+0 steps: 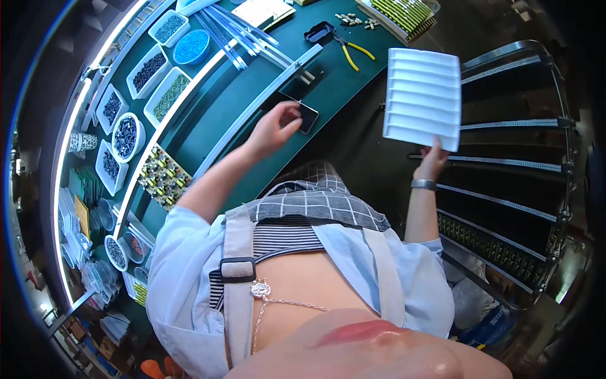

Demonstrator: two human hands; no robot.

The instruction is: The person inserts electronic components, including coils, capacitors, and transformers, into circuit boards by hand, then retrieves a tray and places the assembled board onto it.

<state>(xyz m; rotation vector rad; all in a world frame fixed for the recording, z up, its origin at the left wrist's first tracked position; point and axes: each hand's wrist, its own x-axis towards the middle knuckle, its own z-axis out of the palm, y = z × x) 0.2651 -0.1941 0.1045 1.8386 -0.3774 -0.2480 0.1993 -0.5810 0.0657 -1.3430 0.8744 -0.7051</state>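
My right hand [432, 163] grips a white tray [421, 95] by its lower edge. Raised ridges divide the tray into parallel rows, and it is held out to the right, tilted up beside the table's edge; no parts show in it. Over the table's near edge, my left hand [276, 129] hangs with loosely curled fingers, a gap between thumb and forefinger, and nothing visible in it. A dark smartphone [308, 118] lies on the table just beyond those fingertips. Next to the left forearm runs a long metal rail [252, 112].
Left on the green table [341, 85] stand bins of small parts [149, 71], a blue-bead bowl [191, 47] and a circuit-board panel [165, 175]. Yellow-handled pliers [351, 54] and clear tubes [237, 31] lie farther back. A metal rack [511, 123] with several rails is on the right.
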